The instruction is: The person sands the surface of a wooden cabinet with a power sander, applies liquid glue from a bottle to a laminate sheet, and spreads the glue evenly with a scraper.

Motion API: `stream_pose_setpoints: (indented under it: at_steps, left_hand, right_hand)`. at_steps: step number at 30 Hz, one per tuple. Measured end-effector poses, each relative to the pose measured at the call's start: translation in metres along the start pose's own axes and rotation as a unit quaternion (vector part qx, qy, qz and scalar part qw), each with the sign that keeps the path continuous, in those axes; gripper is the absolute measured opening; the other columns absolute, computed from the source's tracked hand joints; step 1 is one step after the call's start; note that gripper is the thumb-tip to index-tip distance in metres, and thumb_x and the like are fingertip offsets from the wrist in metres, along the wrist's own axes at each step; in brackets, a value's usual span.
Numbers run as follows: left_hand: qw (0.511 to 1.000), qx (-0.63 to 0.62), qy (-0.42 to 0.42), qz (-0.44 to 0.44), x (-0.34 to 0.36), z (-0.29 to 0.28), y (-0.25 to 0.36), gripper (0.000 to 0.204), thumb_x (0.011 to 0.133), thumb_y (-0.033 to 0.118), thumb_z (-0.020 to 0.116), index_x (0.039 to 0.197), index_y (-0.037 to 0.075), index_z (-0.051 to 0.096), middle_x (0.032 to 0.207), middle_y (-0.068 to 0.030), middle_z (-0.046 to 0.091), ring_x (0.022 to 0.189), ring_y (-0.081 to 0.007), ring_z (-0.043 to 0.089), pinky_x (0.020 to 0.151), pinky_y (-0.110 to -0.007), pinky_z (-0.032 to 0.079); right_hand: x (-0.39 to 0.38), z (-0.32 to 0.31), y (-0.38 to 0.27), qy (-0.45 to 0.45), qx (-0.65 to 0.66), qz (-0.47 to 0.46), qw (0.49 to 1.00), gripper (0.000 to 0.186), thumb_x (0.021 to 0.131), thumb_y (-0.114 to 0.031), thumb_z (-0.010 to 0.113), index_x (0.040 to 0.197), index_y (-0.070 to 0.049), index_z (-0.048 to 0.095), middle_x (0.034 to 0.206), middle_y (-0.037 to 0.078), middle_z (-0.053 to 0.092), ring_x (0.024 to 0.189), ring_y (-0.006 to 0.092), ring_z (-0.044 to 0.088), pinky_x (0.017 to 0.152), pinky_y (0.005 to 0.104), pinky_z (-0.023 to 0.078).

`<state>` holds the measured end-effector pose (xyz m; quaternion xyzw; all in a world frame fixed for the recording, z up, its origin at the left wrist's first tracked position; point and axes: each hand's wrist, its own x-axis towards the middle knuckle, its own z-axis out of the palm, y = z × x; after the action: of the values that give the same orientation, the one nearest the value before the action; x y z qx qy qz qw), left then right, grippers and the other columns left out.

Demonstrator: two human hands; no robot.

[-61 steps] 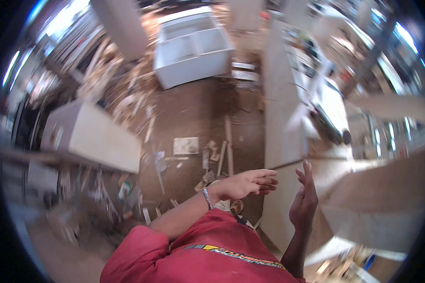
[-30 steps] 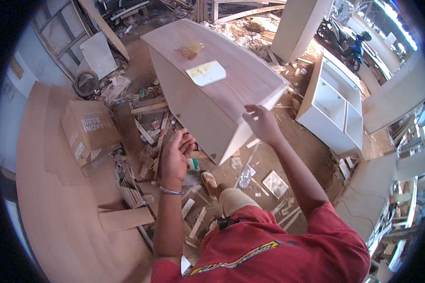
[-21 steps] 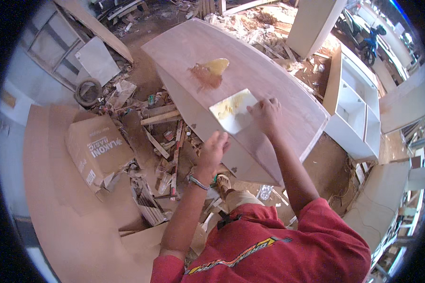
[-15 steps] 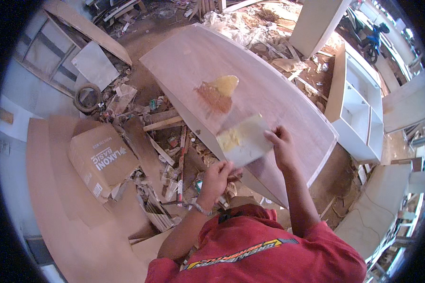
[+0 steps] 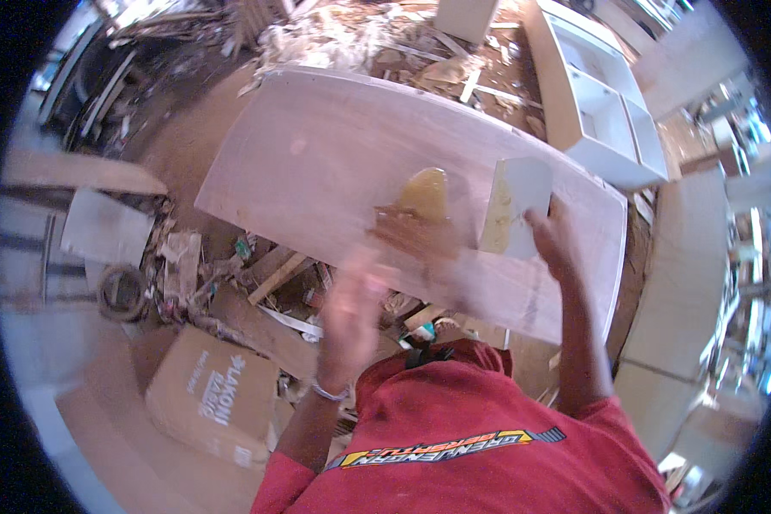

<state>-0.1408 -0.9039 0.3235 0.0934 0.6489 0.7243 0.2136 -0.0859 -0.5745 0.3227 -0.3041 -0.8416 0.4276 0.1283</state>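
My right hand (image 5: 557, 238) grips the edge of a thin, pale flat spreader sheet (image 5: 527, 193), which is held over the right half of a large pinkish panel (image 5: 317, 128). Yellow paste is smeared down the sheet's left side. On the panel, left of the sheet, lies a glossy yellow puddle of paste (image 5: 426, 190), with a brownish wet smear (image 5: 411, 236) on its near side. My left hand (image 5: 351, 313), with a bracelet at the wrist, hovers by the panel's near edge; motion blurs its fingers, and nothing shows in it.
A cardboard box (image 5: 210, 394) sits at the lower left, with an old tyre (image 5: 122, 291) beyond it. Wood scraps and litter cover the ground around the panel. A white shelf cabinet (image 5: 595, 107) stands at the far right, and a long pale panel (image 5: 677, 283) lies along the right.
My right hand has carried the sheet rightward over the panel and turned it more upright. The left hand has come away from the sheet. The whole view has swung round.
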Motion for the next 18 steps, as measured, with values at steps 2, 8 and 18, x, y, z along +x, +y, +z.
stream_pose_setpoints:
  at_steps: [2,8,18]
  left_hand:
    - [0.957,0.150,0.219,0.121,0.042,-0.096,0.009,0.048,0.102,0.009,0.055,0.147,-0.002,0.043,0.115,-0.0090,0.060,0.103,-0.0151,0.058,0.096,-0.033,0.049]
    - [0.874,0.375,0.295,0.089,0.129,-0.363,-0.064,0.065,0.095,0.007,0.062,0.153,0.005,0.033,0.136,-0.0164,0.058,0.130,-0.0300,0.053,0.107,-0.040,0.042]
    - [0.908,0.393,-0.023,0.142,0.204,-0.382,-0.138,0.039,0.085,0.015,0.072,0.120,-0.001,0.063,0.121,-0.0248,0.067,0.119,-0.0444,0.059,0.098,-0.050,0.049]
  right_hand:
    - [0.020,0.014,0.004,-0.021,-0.017,0.096,0.995,0.044,0.086,-0.016,0.058,0.123,0.006,0.062,0.102,0.021,0.070,0.096,0.0303,0.068,0.086,0.0419,0.053]
    - [0.033,0.088,-0.095,-0.062,-0.141,0.177,0.972,0.041,0.081,-0.012,0.058,0.113,0.012,0.066,0.092,0.017,0.070,0.076,0.0257,0.069,0.067,0.0411,0.057]
    - [0.082,0.267,-0.255,-0.108,-0.162,0.153,0.969,0.039,0.082,-0.013,0.056,0.108,0.013,0.066,0.089,0.020,0.070,0.078,0.0285,0.069,0.070,0.0428,0.056]
